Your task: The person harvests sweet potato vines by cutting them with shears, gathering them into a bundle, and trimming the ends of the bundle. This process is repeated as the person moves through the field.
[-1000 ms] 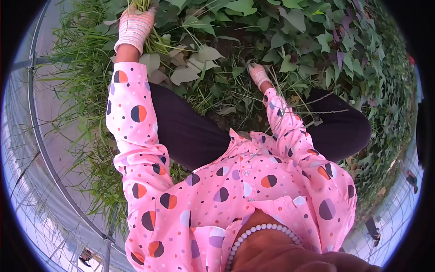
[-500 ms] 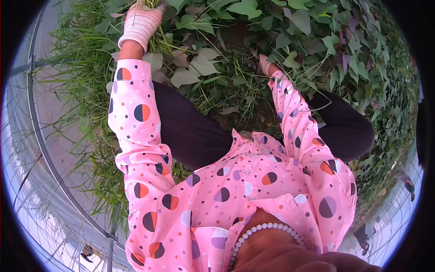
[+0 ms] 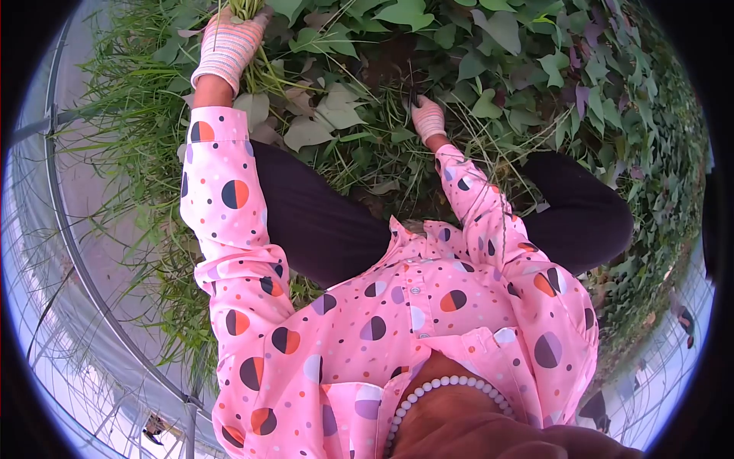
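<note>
While our gloved left hand (image 3: 228,44) clenches a grass tuft (image 3: 245,9) at 11 o'clock, our gloved right hand (image 3: 427,118) sits among thin stems at 12 o'clock; we cannot tell its grip. Leafy vines (image 3: 535,61) spread toward 2 o'clock.

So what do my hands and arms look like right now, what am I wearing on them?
The left hand and the right hand both wear knitted gloves striped in pink and white. The left sleeve and right sleeve are long, bright pink and printed with small scattered dots and bigger circles split half dark, half orange or purple.
</note>
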A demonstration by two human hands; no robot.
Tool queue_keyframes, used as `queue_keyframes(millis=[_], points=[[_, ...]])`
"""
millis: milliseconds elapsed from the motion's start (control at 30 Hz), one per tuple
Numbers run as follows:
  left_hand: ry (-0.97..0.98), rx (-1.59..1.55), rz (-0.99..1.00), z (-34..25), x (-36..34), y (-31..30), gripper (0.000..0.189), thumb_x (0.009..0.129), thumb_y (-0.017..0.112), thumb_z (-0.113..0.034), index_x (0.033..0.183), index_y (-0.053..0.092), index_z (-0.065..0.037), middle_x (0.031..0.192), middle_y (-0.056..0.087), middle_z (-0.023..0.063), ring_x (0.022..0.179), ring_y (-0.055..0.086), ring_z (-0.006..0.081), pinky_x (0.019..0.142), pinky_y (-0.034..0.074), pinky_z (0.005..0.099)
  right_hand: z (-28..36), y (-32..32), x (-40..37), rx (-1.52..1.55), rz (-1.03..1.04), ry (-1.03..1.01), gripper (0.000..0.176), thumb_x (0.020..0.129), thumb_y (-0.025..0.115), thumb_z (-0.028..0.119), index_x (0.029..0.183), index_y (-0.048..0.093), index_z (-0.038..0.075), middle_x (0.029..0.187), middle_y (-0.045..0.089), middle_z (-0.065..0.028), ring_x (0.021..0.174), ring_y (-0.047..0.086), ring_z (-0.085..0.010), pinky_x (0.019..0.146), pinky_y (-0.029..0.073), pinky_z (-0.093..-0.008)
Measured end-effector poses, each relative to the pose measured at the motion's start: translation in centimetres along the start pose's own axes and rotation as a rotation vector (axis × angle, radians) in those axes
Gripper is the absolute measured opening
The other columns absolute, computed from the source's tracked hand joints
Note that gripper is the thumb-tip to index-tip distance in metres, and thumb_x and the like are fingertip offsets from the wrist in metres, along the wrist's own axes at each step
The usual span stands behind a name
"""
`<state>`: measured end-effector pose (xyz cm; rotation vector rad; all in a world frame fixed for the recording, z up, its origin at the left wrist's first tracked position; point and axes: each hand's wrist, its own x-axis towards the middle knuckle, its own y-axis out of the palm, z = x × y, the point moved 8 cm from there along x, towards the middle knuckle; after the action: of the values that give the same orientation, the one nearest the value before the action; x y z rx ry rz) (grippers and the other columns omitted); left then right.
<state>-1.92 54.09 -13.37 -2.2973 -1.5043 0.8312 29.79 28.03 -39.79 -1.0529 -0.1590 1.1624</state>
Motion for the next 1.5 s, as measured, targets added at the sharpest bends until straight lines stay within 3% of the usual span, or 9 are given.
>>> queue_keyframes(millis=[100, 200, 467, 600, 867, 933, 1133, 1267, 1500], points=[[0.047, 0.270, -0.077, -0.8, 0.0, -0.4, 0.044, 0.094, 0.052, -0.036, 0.122, 0.052, -0.002, 0.118, 0.064, 0.0092, 0.105, 0.058, 0.0213, 0.095, 0.042, 0.0298, 2.2, 2.7, -1.2, -0.127, 0.226, 0.027, 0.046, 0.079, 0.062, 0.043, 0.107, 0.065, 0.008, 0.104, 0.064, -0.0212, 0.099, 0.060, -0.0379, 0.084, 0.049, -0.0426], [0.106, -0.341, 0.074, 2.6, 3.0, 0.5, 0.042, 0.095, 0.048, -0.034, 0.123, 0.052, -0.003, 0.121, 0.062, 0.0090, 0.109, 0.057, 0.0210, 0.098, 0.040, 0.0289, 3.8, 5.0, -2.3, -0.184, 0.300, 0.005, 0.047, 0.075, 0.065, 0.036, 0.107, 0.064, 0.003, 0.104, 0.064, -0.0226, 0.099, 0.060, -0.0386, 0.083, 0.049, -0.0427], [0.370, 0.689, 0.157, -3.5, -1.5, 4.4, 0.040, 0.091, 0.056, -0.032, 0.120, 0.054, -0.004, 0.104, 0.068, 0.0106, 0.094, 0.062, 0.0274, 0.092, 0.044, 0.0321, 16.9, -0.5, -9.1, 1.096, 0.183, -0.151, 0.037, 0.081, 0.070, 0.013, 0.111, 0.059, -0.005, 0.096, 0.068, -0.0074, 0.082, 0.060, -0.0107, 0.076, 0.049, -0.0260], [-0.162, -0.015, 0.177, -5.1, -4.6, 6.1, 0.036, 0.081, 0.071, -0.028, 0.106, 0.065, -0.003, 0.092, 0.067, 0.0040, 0.078, 0.061, 0.0139, 0.070, 0.049, 0.0300, 24.0, -7.2, -10.2, 1.143, 0.150, -0.253, 0.039, 0.079, 0.072, 0.013, 0.112, 0.058, -0.004, 0.098, 0.065, -0.0055, 0.085, 0.057, -0.0099, 0.080, 0.048, -0.0259], [-0.060, -0.497, 0.364, -9.8, -7.4, 8.2, 0.032, 0.080, 0.072, -0.014, 0.107, 0.063, 0.000, 0.089, 0.067, 0.0070, 0.075, 0.063, 0.0162, 0.067, 0.053, 0.0310, 27.3, -12.4, -12.0, 0.999, 0.056, -0.645, 0.036, 0.078, 0.073, 0.021, 0.105, 0.061, 0.000, 0.081, 0.067, -0.0105, 0.070, 0.059, -0.0116, 0.069, 0.049, -0.0290], [-0.062, -0.558, 0.444, -10.7, -8.4, 8.3, 0.029, 0.079, 0.069, -0.006, 0.106, 0.062, 0.001, 0.086, 0.067, 0.0080, 0.074, 0.064, 0.0173, 0.067, 0.053, 0.0309, 27.0, -10.7, -11.4, 0.550, 0.176, -0.563, 0.035, 0.078, 0.073, 0.023, 0.105, 0.063, 0.003, 0.078, 0.067, -0.0090, 0.068, 0.059, -0.0129, 0.067, 0.049, -0.0297], [0.115, -0.634, -0.122, -9.1, -6.4, 1.1, 0.022, 0.077, 0.068, -0.004, 0.097, 0.064, 0.001, 0.076, 0.065, 0.0071, 0.064, 0.059, 0.0161, 0.060, 0.049, 0.0297, 17.7, -15.5, -5.7, 1.281, -0.169, -0.343, 0.027, 0.086, 0.065, 0.010, 0.110, 0.059, 0.000, 0.090, 0.067, -0.0045, 0.074, 0.058, -0.0077, 0.067, 0.047, -0.0225], [0.023, -0.852, -0.530, -5.0, -8.3, -4.9, 0.025, 0.076, 0.074, -0.011, 0.094, 0.062, 0.001, 0.081, 0.066, 0.0102, 0.069, 0.062, 0.0206, 0.062, 0.052, 0.0356, 4.9, -24.1, 2.2, 0.229, -0.853, -0.044, 0.035, 0.084, 0.061, 0.029, 0.110, 0.061, 0.005, 0.098, 0.067, -0.0185, 0.092, 0.064, -0.0353, 0.083, 0.049, -0.0403], [0.055, -0.830, -0.520, -5.8, -8.4, -4.4, 0.039, 0.076, 0.076, -0.013, 0.106, 0.057, 0.001, 0.090, 0.066, 0.0118, 0.075, 0.062, 0.0214, 0.064, 0.053, 0.0373, 6.6, -11.6, 9.2, -0.007, 0.008, -0.283, 0.043, 0.082, 0.055, 0.032, 0.119, 0.058, 0.010, 0.109, 0.063, -0.0220, 0.103, 0.059, -0.0380, 0.088, 0.047, -0.0428]])
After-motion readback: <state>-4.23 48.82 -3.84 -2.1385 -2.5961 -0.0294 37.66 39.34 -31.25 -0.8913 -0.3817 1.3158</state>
